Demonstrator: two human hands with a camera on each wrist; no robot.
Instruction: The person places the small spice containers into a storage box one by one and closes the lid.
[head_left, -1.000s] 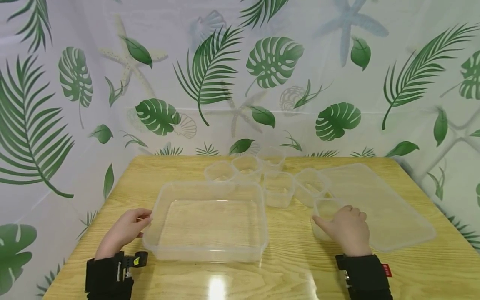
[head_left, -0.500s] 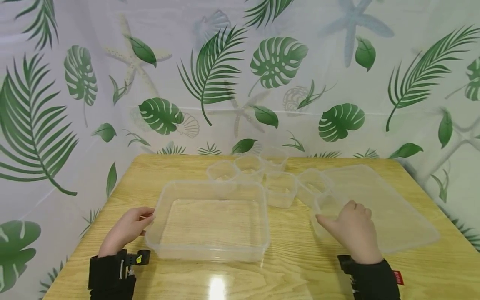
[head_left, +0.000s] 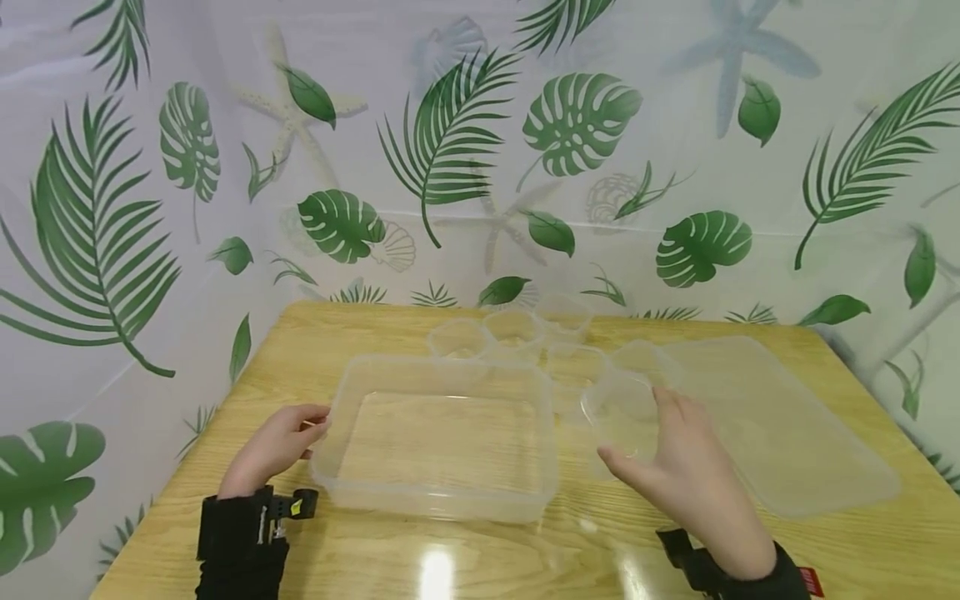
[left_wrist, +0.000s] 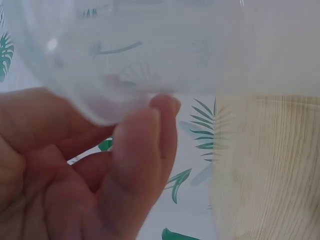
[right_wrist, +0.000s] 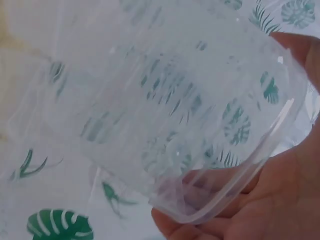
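Note:
A large clear plastic box (head_left: 435, 503), its top uncovered, stands left of the middle of the table in the head view. At its left side, my left hand (head_left: 276, 442) holds the box rim between thumb and fingers; up close, the left wrist view shows the fingertips at the rim (left_wrist: 100, 117). My right hand (head_left: 690, 475) grips a small clear plastic container (head_left: 618, 400), tilted and raised off the table, just right of the large box. In the right wrist view the thumb and fingers go round the container's rim (right_wrist: 240, 185).
Several more small clear containers (head_left: 459, 340) stand behind and to the right of the large box, partly overlapping in view. A flat translucent lid (head_left: 795, 433) lies on the right of the wooden table (head_left: 375, 558). A leaf-patterned cloth (head_left: 465, 250) hangs behind.
My right hand has lifted the small container off the table, tilting it and bringing it left toward the large box. My left hand stays at the box's left side. The head view has shifted slightly.

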